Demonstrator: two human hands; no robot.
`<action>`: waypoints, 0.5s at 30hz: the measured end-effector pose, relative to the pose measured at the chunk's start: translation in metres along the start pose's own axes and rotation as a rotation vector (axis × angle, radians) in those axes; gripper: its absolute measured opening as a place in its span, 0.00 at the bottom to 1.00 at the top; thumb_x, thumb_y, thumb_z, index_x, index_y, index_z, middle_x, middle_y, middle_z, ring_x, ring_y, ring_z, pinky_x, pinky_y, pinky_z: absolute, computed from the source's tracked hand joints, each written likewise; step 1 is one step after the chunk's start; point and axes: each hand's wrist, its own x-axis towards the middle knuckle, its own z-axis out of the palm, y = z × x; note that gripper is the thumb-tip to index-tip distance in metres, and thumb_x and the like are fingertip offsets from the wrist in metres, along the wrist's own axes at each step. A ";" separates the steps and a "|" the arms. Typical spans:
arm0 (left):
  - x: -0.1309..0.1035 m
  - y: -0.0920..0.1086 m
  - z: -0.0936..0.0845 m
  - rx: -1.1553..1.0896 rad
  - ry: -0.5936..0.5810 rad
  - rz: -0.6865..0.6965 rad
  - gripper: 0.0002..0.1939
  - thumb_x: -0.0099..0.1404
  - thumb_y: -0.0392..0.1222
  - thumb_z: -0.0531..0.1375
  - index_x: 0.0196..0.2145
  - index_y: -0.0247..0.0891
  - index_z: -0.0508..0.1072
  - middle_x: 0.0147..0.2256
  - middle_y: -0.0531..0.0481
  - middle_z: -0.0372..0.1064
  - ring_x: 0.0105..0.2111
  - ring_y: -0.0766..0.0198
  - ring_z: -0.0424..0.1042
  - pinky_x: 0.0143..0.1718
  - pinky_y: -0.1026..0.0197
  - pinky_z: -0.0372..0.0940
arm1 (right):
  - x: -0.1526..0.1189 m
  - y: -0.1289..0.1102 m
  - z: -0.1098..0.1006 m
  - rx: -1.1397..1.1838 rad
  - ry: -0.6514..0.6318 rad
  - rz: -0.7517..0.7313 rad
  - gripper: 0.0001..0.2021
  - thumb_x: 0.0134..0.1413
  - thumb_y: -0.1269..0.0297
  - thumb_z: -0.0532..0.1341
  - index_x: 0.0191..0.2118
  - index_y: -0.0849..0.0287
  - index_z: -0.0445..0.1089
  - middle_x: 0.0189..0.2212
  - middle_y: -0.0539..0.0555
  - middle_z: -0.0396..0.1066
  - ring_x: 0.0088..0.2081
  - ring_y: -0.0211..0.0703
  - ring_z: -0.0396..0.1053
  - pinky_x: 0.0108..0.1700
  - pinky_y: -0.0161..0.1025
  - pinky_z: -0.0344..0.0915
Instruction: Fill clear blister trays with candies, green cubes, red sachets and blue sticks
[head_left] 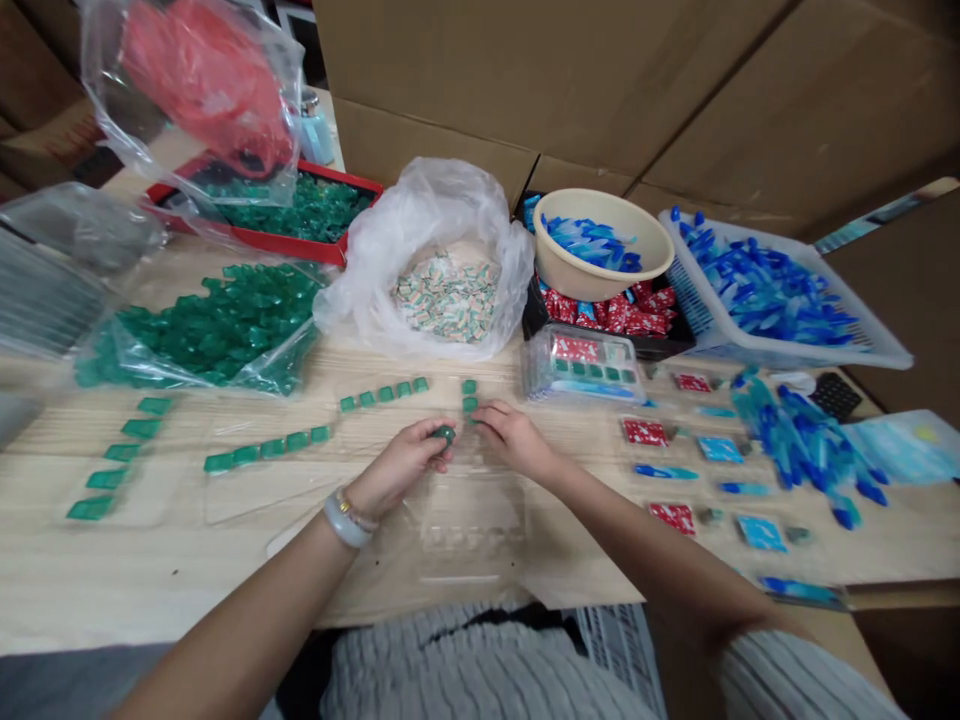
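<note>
My left hand (pixel 411 462), with a bracelet at the wrist, is closed around a green piece (pixel 444 435) that shows at its fingertips. The fingers of my right hand (pixel 514 437) pinch or press a green piece (pixel 469 404) in a short upright column just beyond the hands. Below them lies a clear plastic tray (pixel 476 515). A slanted row of green pieces (pixel 385 394) sits beyond my left hand, a second row (pixel 271 448) is farther left, and a third (pixel 122 453) stands at the far left.
Behind are a bag of green pieces (pixel 225 320), a red tray (pixel 262 236), a bag of small pale pieces (pixel 446 300), a beige bowl (pixel 604 272) and a white basket (pixel 795 345) of blue pieces. Stacked clear boxes (pixel 581 365) and filled trays with red packets (pixel 645 432) are right.
</note>
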 end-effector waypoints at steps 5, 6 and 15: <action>0.019 -0.010 0.007 0.235 -0.020 0.082 0.18 0.49 0.31 0.53 0.40 0.31 0.69 0.29 0.50 0.65 0.23 0.71 0.60 0.25 0.67 0.58 | -0.001 0.001 -0.006 0.035 -0.029 -0.016 0.10 0.53 0.74 0.52 0.39 0.62 0.66 0.34 0.56 0.65 0.37 0.39 0.64 0.40 0.38 0.64; 0.022 -0.012 0.008 0.272 -0.022 0.088 0.19 0.49 0.31 0.53 0.40 0.31 0.70 0.28 0.51 0.65 0.23 0.71 0.60 0.25 0.66 0.58 | -0.001 0.002 -0.005 0.034 -0.037 -0.021 0.10 0.52 0.74 0.52 0.39 0.61 0.66 0.35 0.56 0.65 0.38 0.39 0.64 0.40 0.38 0.64; 0.023 -0.014 0.006 0.338 0.004 0.151 0.18 0.48 0.34 0.55 0.39 0.31 0.69 0.25 0.52 0.65 0.21 0.71 0.59 0.22 0.68 0.55 | 0.007 0.002 0.000 -0.109 -0.129 0.011 0.10 0.50 0.75 0.54 0.38 0.64 0.68 0.31 0.56 0.65 0.36 0.42 0.63 0.39 0.39 0.63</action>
